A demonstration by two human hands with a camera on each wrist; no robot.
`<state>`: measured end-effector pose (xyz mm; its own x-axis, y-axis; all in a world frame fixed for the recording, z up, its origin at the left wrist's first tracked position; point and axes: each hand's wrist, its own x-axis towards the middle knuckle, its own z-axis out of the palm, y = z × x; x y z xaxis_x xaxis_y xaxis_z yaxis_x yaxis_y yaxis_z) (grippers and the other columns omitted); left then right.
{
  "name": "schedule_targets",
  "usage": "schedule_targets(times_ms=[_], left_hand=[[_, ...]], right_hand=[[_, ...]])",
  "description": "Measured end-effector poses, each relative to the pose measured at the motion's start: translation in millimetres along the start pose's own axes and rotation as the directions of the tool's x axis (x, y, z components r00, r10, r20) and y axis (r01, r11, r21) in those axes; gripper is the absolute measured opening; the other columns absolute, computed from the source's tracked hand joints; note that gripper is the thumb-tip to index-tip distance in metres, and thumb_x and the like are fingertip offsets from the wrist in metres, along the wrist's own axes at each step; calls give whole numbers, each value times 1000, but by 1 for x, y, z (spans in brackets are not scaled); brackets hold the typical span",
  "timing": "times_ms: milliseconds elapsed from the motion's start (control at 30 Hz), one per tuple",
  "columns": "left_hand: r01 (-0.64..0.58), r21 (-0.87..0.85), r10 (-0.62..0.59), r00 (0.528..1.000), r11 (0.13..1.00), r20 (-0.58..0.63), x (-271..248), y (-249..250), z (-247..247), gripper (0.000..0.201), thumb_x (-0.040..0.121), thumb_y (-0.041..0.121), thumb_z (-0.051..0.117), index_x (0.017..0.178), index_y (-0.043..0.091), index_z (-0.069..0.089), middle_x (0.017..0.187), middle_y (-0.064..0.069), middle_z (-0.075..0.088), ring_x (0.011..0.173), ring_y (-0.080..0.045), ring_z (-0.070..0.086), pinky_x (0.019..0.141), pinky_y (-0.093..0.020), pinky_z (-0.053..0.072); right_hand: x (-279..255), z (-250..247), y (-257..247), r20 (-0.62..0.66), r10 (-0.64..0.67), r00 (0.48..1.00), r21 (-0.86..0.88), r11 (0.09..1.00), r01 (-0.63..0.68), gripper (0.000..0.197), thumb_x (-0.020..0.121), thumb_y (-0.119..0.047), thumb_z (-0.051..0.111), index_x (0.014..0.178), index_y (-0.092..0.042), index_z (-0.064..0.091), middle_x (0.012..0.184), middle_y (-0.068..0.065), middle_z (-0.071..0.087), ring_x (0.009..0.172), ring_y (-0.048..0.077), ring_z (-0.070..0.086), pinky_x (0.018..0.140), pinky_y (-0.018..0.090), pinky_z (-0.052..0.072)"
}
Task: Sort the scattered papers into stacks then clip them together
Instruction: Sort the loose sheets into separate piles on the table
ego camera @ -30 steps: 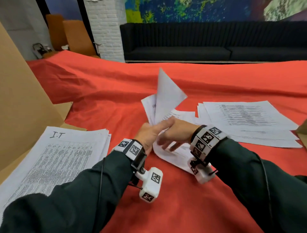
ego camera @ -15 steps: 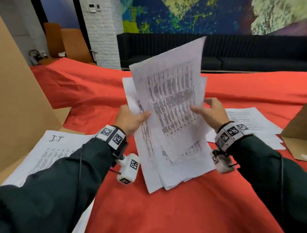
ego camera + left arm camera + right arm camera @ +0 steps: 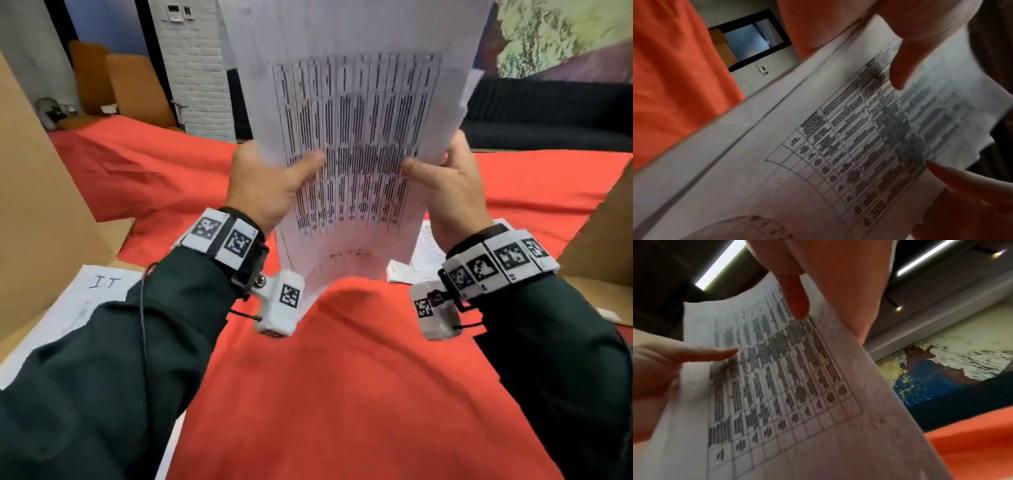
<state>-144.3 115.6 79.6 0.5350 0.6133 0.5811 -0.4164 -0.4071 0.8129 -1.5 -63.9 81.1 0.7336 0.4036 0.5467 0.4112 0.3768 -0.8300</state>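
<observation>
A bundle of white sheets printed with tables [image 3: 356, 137] stands almost upright above the red cloth, its lower edge curling down onto the cloth. My left hand [image 3: 270, 181] grips its left side, thumb across the printed face. On the other side my right hand [image 3: 445, 181] grips the edge the same way. The left wrist view shows the printed sheet [image 3: 838, 154] with my left thumb [image 3: 902, 65] on it. In the right wrist view the sheet [image 3: 787, 386] fills the frame under my right thumb [image 3: 797, 293].
A stack of papers marked "I.T" [image 3: 89, 294] lies at the left on a brown cardboard piece [image 3: 37, 192]. More loose sheets [image 3: 424, 253] lie behind my right wrist. Another cardboard piece [image 3: 603, 240] stands at the right. A dark sofa [image 3: 548, 113] runs along the back.
Both hands gathered the loose sheets off the cloth and raised them upright toward the camera. The bundle now stands higher and closer, held at both sides.
</observation>
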Motion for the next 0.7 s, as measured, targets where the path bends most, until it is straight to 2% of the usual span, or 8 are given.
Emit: schedule_targets(times_ms=[67, 133, 200, 300, 400, 500, 600, 700], left_hand=[[54, -23, -53, 998, 998, 16, -10, -12, 0, 31, 79, 4, 86, 99, 25, 74, 93, 16, 79, 94, -4, 75, 90, -25, 58], [126, -3, -126, 992, 992, 20, -20, -30, 2, 28, 77, 9, 89, 101, 18, 77, 95, 8, 80, 92, -10, 77, 90, -33, 61], [140, 28, -140, 990, 990, 22, -25, -39, 5, 28, 78, 13, 89, 103, 15, 77, 97, 5, 80, 89, -7, 77, 88, -30, 61], [66, 72, -68, 997, 995, 22, -19, -28, 13, 20, 83, 12, 86, 92, 26, 74, 88, 21, 74, 78, 11, 71, 78, -12, 54], [34, 31, -33, 999, 999, -13, -12, -17, 11, 19, 81, 13, 87, 85, 26, 74, 79, 23, 76, 80, 4, 73, 79, -17, 56], [111, -62, -111, 994, 992, 0, -20, -30, 1, 26, 76, 10, 90, 98, 16, 75, 89, 11, 81, 86, -7, 77, 80, -25, 60], [163, -5, -162, 985, 987, 61, -40, -47, 2, 27, 77, 9, 88, 99, 19, 76, 86, 18, 79, 85, -1, 75, 81, -20, 57], [129, 76, -133, 990, 989, 50, -38, -45, 3, 18, 81, 17, 87, 89, 29, 76, 82, 23, 76, 84, 3, 74, 78, -15, 56]], right_hand=[[-8, -5, 9, 23, 42, 999, -23, 999, -41, 44, 76, -5, 70, 119, -6, 60, 106, 5, 74, 95, 16, 71, 83, 30, 59], [-18, -9, 26, 9, 105, 994, -91, 990, -104, 39, 73, -5, 69, 112, -4, 65, 93, -5, 77, 86, 9, 71, 77, 25, 56], [-24, -9, 36, -24, 133, 991, -114, 984, -135, 36, 73, -6, 65, 108, -6, 67, 91, -5, 76, 86, 10, 70, 79, 29, 55], [-22, -2, 27, -37, 54, 998, -123, 991, -58, 37, 78, -4, 59, 114, -9, 63, 102, 3, 74, 95, 15, 71, 83, 31, 57], [-18, -1, 13, -28, -57, 998, -138, 989, 53, 31, 83, -3, 61, 110, -19, 56, 110, 8, 71, 100, 21, 71, 87, 38, 59], [-29, -10, 23, -24, 30, 999, -89, 996, -32, 37, 82, -9, 70, 112, -20, 52, 116, 8, 71, 104, 23, 72, 90, 41, 60], [-42, -14, 42, -69, 114, 991, -169, 978, -124, 32, 81, -10, 69, 109, -22, 62, 111, 1, 74, 103, 19, 71, 98, 48, 57], [-42, -11, 39, -89, 87, 992, -149, 984, -100, 28, 78, -11, 62, 103, -23, 65, 105, -2, 74, 98, 15, 71, 94, 41, 58]])
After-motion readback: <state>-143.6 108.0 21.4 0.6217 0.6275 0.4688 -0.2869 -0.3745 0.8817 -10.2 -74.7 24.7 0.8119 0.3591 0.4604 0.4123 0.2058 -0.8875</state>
